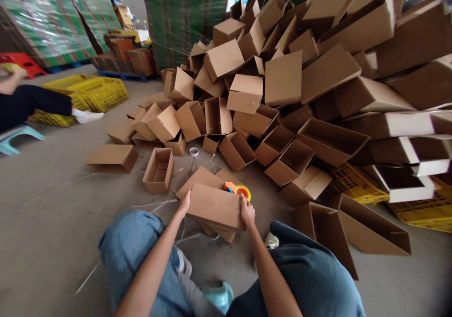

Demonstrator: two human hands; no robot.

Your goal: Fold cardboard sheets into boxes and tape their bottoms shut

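Note:
Between my knees I hold a brown cardboard box (214, 206), a plain face of it turned up toward me. My left hand (184, 202) grips its left end and my right hand (247, 210) its right end, fingers wrapped round the edges. Behind and partly under it lies more brown cardboard (201, 178). Just past the box's far right corner is an orange tape dispenser (231, 186) with a yellow ring, partly hidden by the box.
A tall heap of open cardboard boxes (243, 91) rises ahead and to the right. One open box (158, 170) and a tape roll (194, 151) sit on the floor. Yellow crates (102, 93) and a seated person's leg (45, 101) are at left; a turquoise stool (221, 296) is below me.

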